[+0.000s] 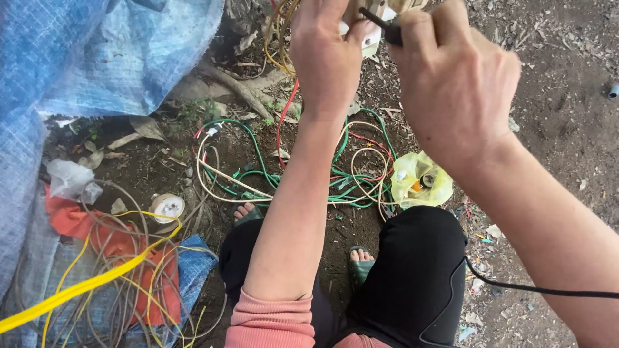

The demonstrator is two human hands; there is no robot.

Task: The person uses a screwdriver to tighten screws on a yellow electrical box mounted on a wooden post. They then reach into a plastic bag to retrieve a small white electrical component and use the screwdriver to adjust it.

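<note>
Your 2 hands are raised together at the top of the view, well above your knees. The largest thing they meet is the pale plastic fitting (pixel 373 32), pinched between them; only a corner of it shows, the rest is cut off by the frame edge, so what kind of fitting it is cannot be told. It looks light, rigid and smooth, likely brittle at its thin edges, so hold it by the body rather than a lip. Your left hand (pixel 325 55) is wrapped around its near side, fingers curled shut on it. Your right hand (pixel 454 84) is closed in a fist on a dark slim tool (pixel 382 27), stiff and narrow, whose tip meets the fitting just right of your left thumb. Yellow wires (pixel 276 38) hang springy just left of your left hand.
</note>
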